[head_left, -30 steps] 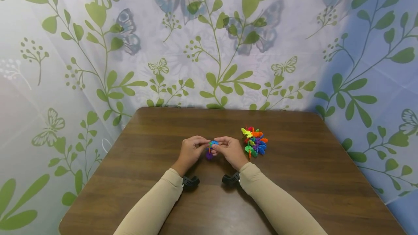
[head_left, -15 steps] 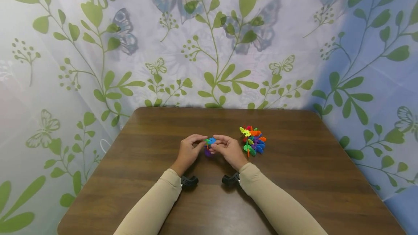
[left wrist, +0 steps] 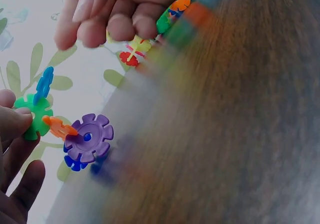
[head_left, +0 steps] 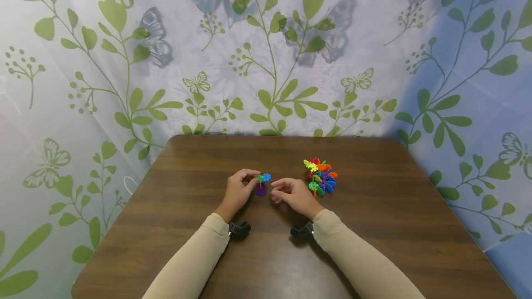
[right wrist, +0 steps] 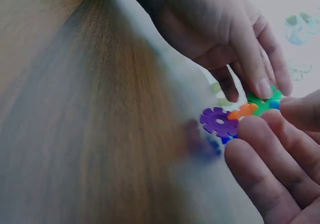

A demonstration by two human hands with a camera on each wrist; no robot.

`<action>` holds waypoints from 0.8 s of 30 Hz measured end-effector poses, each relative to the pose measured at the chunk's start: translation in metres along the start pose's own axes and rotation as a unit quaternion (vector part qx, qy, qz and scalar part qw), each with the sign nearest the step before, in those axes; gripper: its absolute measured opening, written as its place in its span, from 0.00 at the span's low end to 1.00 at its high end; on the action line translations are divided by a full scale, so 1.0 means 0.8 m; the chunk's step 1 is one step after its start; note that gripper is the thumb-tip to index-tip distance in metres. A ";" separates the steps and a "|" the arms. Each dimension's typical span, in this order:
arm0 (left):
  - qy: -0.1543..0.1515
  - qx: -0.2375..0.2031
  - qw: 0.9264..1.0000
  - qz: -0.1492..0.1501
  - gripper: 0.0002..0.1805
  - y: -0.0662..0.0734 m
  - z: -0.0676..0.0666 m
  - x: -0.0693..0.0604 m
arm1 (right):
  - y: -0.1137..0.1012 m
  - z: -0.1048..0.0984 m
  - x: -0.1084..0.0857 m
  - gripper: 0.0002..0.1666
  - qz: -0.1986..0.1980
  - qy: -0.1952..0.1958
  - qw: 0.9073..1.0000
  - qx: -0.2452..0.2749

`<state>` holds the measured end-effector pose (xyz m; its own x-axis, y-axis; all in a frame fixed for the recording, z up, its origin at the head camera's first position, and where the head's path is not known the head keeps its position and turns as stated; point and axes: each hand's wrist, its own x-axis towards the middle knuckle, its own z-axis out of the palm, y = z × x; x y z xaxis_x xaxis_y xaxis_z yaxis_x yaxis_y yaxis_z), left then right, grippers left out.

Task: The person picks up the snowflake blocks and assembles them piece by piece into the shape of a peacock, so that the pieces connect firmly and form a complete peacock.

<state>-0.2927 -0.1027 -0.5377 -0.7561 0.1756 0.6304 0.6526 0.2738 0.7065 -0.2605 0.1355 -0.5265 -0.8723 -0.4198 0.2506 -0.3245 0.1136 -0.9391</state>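
My left hand point(head_left: 238, 191) pinches a green notched disc point(left wrist: 41, 120), part of a small joined chain of flower-shaped plastic discs. From that green piece a blue disc point(left wrist: 44, 85) sticks up. An orange disc point(left wrist: 59, 127) links it to a purple disc point(left wrist: 103, 143), with a dark blue disc point(left wrist: 75, 164) partly hidden behind. My right hand point(head_left: 296, 195) hovers just to the right of the chain, fingers loosely bent and holding nothing. In the right wrist view its fingertips come close to the chain and partly overlap it.
A pile of colourful notched discs point(head_left: 320, 176), yellow, red, orange, green, purple and blue, lies on the brown wooden table point(head_left: 266, 253) beyond my right hand. Behind the table's back edge hangs a leaf-and-butterfly patterned curtain point(head_left: 232, 82). Each wrist wears a black device point(head_left: 239, 230).
My right hand has let go of the blue disc and drawn back to the right and slightly nearer. My left hand keeps its pinch on the chain, which is now more exposed.
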 end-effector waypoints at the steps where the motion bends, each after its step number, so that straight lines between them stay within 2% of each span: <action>1: 0.001 -0.002 1.000 0.000 0.07 0.000 0.000 0.000 | -0.003 -0.003 -0.002 0.18 -0.003 -0.010 1.000 -0.001; 4: 0.007 -0.009 1.000 0.000 0.07 0.000 0.001 -0.001 | -0.009 -0.018 -0.008 0.16 -0.018 -0.034 0.999 -0.006; 7: 0.012 -0.016 1.000 -0.002 0.08 0.002 0.002 -0.001 | -0.014 -0.045 -0.014 0.13 -0.037 -0.015 0.999 0.002; 9: 0.012 -0.014 1.000 -0.003 0.08 0.002 0.002 -0.001 | -0.016 -0.067 -0.019 0.11 -0.045 0.036 0.998 0.014; 11: 0.008 -0.008 1.000 -0.005 0.08 0.003 0.002 0.000 | -0.019 -0.092 -0.024 0.11 -0.050 0.113 0.992 0.009; 14: -0.001 -0.001 1.000 -0.014 0.09 0.004 0.002 0.000 | -0.019 -0.127 -0.032 0.15 -0.034 0.219 0.974 -0.048; 16: -0.008 -0.001 1.000 -0.021 0.09 0.005 0.002 0.000 | -0.016 -0.145 -0.038 0.16 -0.005 0.257 0.960 -0.112; 18: -0.012 -0.005 1.000 -0.025 0.09 0.005 0.002 -0.001 | -0.011 -0.159 -0.040 0.16 0.019 0.264 0.949 -0.174; 20: -0.012 -0.008 1.000 -0.021 0.09 0.005 0.002 -0.001 | -0.008 -0.167 -0.040 0.16 0.040 0.249 0.940 -0.228; 24: -0.010 -0.007 1.000 -0.012 0.08 0.003 0.003 -0.001 | -0.011 -0.171 -0.028 0.19 0.062 0.175 0.937 -0.294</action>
<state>-0.2907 -0.0999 -0.5371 -0.7723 0.1871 0.6070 0.6347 0.2651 0.7258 -0.2878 0.2668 -0.4915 -0.9498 -0.0609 0.3068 -0.2683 0.6627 -0.6991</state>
